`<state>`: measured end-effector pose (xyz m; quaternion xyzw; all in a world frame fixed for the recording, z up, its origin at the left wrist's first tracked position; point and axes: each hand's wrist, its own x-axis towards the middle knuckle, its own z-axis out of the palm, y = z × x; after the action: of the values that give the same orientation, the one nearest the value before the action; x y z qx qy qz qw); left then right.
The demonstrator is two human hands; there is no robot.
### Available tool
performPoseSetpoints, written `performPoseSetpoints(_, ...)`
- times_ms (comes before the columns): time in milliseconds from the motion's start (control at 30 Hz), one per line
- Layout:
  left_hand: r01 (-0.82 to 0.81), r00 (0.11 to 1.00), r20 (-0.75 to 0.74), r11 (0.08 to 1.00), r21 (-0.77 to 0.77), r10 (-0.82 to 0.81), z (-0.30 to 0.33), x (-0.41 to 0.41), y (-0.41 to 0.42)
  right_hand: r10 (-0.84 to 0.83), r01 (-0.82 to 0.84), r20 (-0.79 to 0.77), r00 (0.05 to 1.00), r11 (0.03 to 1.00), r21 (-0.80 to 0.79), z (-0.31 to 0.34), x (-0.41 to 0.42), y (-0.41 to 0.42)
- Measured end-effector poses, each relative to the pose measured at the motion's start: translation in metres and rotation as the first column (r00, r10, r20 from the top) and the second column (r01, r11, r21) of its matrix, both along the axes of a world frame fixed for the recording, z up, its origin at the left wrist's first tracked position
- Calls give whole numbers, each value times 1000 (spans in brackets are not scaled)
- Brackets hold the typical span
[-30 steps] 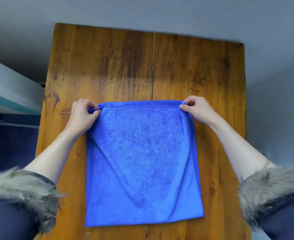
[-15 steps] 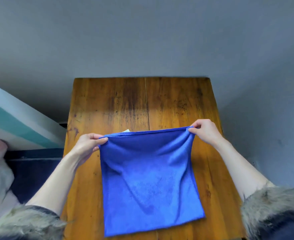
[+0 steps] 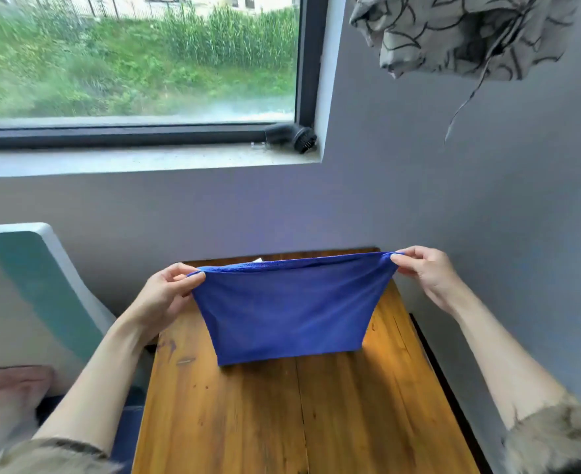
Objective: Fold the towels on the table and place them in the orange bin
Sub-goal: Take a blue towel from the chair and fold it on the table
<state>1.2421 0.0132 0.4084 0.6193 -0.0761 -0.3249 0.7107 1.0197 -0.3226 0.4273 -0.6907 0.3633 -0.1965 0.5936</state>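
- The left hand [image 3: 166, 295] pinches the left top corner of the towel [image 3: 289, 309], thumb and fingers pressed together on the cloth.
- The right hand [image 3: 425, 273] pinches the right top corner the same way, a little higher and farther from the body than the left.
- The towel hangs between the two hands, stretched taut along its top edge. That edge runs left to right, so its long axis lies across the body.
- The cloth narrows toward its lower edge, which sits low over the worktop [image 3: 282, 422]; I cannot tell whether it touches the wood or hangs just above it.
- The towel looks doubled already, judging by the thick top edge. The step in hand seems to be a further fold or a lift toward the bin.
- Both hands are about equally near the towel, one at each end, so either could carry a corner across to the other.
- The orange bin is not in view, so what it holds cannot be told, nor which way the towel must travel.
- Beyond the worktop stands a grey wall [image 3: 487, 200] with a window [image 3: 135, 56]; a dark round object [image 3: 292, 138] lies on the sill.
- A patterned cloth [image 3: 453, 32] hangs at upper right.
- A white and teal chair back [image 3: 32, 278] stands to the left of the worktop.
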Motion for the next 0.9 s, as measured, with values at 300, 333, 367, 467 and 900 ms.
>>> performPoseSetpoints(300, -60, 968, 250, 992, 111, 30, 58, 6, 5, 34, -44, 196, 980, 998, 46, 63, 16, -3)
performPoseSetpoints(333, -64, 963, 269, 988, 142, 24, 59, 7, 6, 38, -49, 202, 979, 998, 49, 66, 17, -3)
performPoseSetpoints(367, -74, 959, 282, 984, 163, 25, 60, 7, 6, 40, -53, 213, 976, 997, 57, 70, 18, -2)
performPoseSetpoints(467, -117, 948, 315, 969, 216, 44, 61, 7, 3, 27, -50, 245, 969, 995, 90, 73, 19, -2)
performPoseSetpoints(900, -249, 950, 202, 968, 29, 238, 49, -12, 11, -14, -54, 297, 955, 975, 218, 57, 11, 20)
